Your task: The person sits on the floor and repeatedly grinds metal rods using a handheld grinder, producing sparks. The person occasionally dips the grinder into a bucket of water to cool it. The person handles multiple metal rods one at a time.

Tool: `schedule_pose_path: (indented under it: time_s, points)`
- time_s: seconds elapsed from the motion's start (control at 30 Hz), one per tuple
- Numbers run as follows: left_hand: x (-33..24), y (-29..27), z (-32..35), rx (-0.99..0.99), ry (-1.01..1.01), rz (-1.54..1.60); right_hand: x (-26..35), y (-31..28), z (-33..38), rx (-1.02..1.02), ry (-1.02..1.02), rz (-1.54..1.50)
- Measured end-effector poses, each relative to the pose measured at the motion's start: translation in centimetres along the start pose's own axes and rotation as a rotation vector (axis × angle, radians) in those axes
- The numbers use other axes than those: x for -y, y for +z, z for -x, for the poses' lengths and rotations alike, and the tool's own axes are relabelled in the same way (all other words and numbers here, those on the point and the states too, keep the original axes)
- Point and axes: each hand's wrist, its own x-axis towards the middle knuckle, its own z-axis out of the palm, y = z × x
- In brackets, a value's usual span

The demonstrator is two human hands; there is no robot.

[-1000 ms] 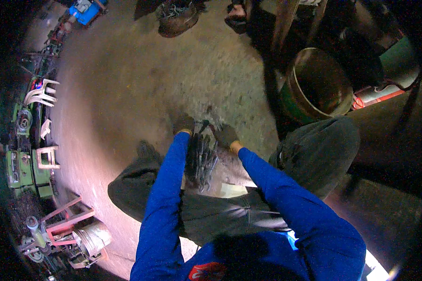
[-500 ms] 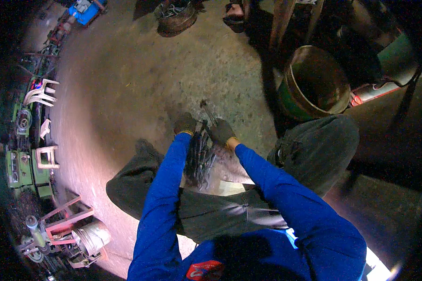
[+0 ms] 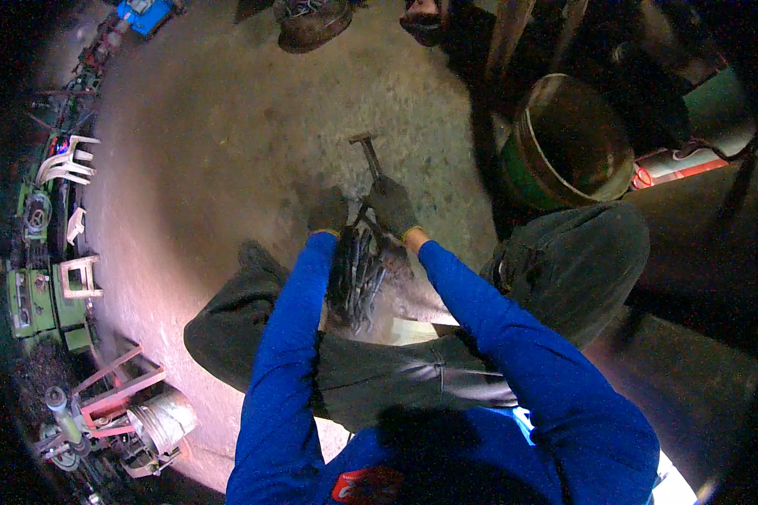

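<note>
In my right hand [image 3: 387,204], which wears a dark glove, a hammer [image 3: 369,156] is gripped by its handle. Its head points away from me over the concrete floor. My left hand [image 3: 328,209], also gloved, is closed just to the left; whatever its fingers hold is lost in the dark. Between my forearms, right below both hands, lies a heap of long dark metal rods [image 3: 358,286]. A brownish block-like surface [image 3: 400,265] shows beside the rods, partly covered by my right wrist and arm.
My bent knees flank the work. On the right stands a large green drum [image 3: 526,160]. Ahead sits a round container [image 3: 316,29] holding metal pieces. Pale chairs [image 3: 80,278], green machines [image 3: 29,303] and a red metal frame [image 3: 122,400] line the left side.
The hammer has swung forward, away from me, so its head and more of its handle show clear of my right hand. My left hand stays nearly in place.
</note>
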Motion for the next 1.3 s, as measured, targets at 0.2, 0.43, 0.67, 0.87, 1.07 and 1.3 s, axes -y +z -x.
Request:
schedule_pose_path:
  time_s: [0.2,0.43,0.67,0.87,1.07,1.3]
  points:
    - [-3.2,-4.2,-0.4,0.336,-0.141,0.147,-2.4,-0.9,4.7,0.432,0.484,0.170]
    - [-2.0,-2.5,-0.3,0.281,-0.175,0.320,-1.6,0.4,2.9,0.083,0.194,0.077]
    - [-2.7,-3.4,-1.1,0.303,-0.143,0.325,-3.8,0.9,3.5,0.251,0.226,0.184]
    - [-2.5,-3.8,-0.7,0.396,-0.191,0.301,-4.0,0.3,4.2,0.227,0.370,0.151]
    - [-1.1,-3.7,-0.1,0.291,-0.065,0.262,-2.7,0.8,3.3,0.073,0.013,0.067]
    - [-0.7,-4.3,0.8,0.290,-0.138,0.319,-5.3,1.3,5.0,0.269,0.229,0.145]
